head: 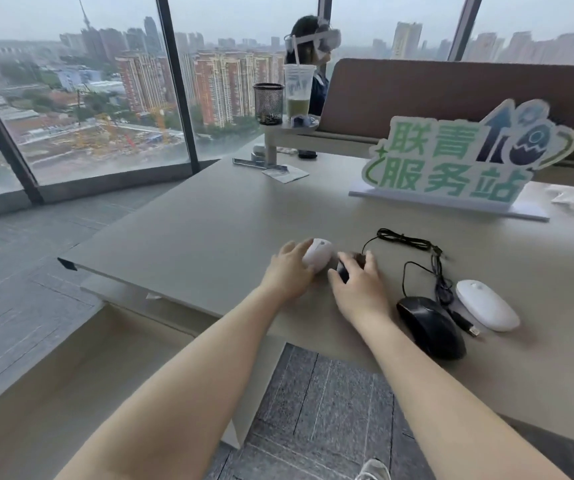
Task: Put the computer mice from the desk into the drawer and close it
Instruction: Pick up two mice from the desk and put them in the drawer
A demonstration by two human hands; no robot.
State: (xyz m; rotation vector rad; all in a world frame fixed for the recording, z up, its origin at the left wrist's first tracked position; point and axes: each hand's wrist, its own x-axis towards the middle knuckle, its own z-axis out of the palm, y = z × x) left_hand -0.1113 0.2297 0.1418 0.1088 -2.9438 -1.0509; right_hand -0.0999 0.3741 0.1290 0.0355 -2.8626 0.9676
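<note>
Both hands were on the desk, close to each other, near its front edge. The left hand lay over a white mouse, with the fingers curled around its left side, gripping it. The right hand covered a black mouse; its fingers were bent around the body, so only a small dark part showed at the left of the hand. To the right, a second black mouse rested near the desk edge, and its cable ran far and left in loops. Just beside it on the right lay a flat white mouse, with nothing touching it. Farther back stood a green and white sign. The open drawer was low on the left, under the desk.
</note>
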